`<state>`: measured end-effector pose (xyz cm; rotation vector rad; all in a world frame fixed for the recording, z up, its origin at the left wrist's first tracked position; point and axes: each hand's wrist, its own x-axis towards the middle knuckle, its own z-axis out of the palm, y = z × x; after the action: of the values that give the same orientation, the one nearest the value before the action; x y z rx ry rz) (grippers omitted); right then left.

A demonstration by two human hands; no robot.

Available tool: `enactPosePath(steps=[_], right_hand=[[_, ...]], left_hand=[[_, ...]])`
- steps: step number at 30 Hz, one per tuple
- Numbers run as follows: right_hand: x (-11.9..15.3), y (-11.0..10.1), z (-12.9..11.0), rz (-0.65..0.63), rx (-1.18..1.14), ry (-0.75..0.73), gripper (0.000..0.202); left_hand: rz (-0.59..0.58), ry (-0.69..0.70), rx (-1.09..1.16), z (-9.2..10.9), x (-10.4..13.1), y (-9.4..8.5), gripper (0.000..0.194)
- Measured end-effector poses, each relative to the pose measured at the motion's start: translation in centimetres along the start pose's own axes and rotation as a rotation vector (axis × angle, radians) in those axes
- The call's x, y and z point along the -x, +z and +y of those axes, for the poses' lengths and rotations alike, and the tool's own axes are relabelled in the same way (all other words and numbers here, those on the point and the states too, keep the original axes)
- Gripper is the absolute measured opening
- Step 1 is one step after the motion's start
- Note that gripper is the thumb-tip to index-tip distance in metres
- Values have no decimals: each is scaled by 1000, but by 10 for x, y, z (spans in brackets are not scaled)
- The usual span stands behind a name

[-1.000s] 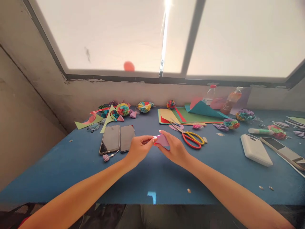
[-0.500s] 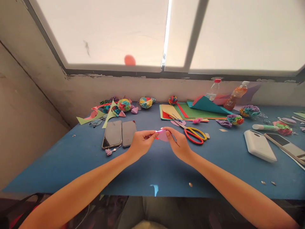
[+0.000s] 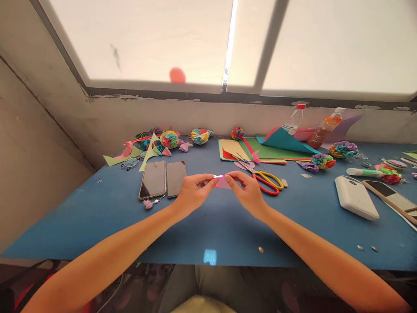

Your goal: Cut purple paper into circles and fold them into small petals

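A small piece of pink paper (image 3: 223, 182) is stretched between my two hands above the table, its upper edge catching bright light. My left hand (image 3: 194, 191) pinches its left end between thumb and finger. On the other end, my right hand (image 3: 245, 190) grips with thumb and fingertips. Whether the edge is folded is too small to tell. Just beyond my right hand lie scissors (image 3: 272, 181) with red and yellow handles. Two phones (image 3: 153, 179) lie side by side left of my left hand, near a small purple charm (image 3: 148, 204).
Coloured paper sheets (image 3: 276, 150) are stacked at the back, with two bottles (image 3: 325, 128) behind. Several paper balls (image 3: 200, 136) line the wall. Eyeglasses (image 3: 130, 162) lie at left among paper scraps. A white box-shaped device (image 3: 356, 198) and a glue stick (image 3: 363, 172) are at right.
Both hands keep hold of the pink paper, which has tilted and shows a different outline. A small pink piece by the scissors has shifted left onto the paper stack. The view has moved slightly.
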<state>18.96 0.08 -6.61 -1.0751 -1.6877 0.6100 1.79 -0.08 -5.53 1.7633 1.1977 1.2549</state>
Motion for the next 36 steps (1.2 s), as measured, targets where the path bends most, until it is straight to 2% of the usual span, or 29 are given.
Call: enactPosePath(steps=[7,14,22,25,29,34,36], right_hand=[[3,0,-4,8,61,-13,29],[3,1,-4,6,48,-35,25],[5,1,-5,-49,48,-1,23],[4,0,-5,-74,44,-25,22],[4,1,-5,-113,69,-44,19],[6,5,-3,-154,45,-21,18],[3,3,-1,-152,-8,2,20]], left_hand=[[-60,35,-24,-1,0,0,26],[5,54,-73,-2,0,1,26],[-113,131,-152,5,1,-1,19],[-126,186,-193,6,2,-1,17],[-127,194,-250,5,2,-1,13],[-274,216,-407,1,0,-2,18],[-290,221,-418,1,-1,-3,22]])
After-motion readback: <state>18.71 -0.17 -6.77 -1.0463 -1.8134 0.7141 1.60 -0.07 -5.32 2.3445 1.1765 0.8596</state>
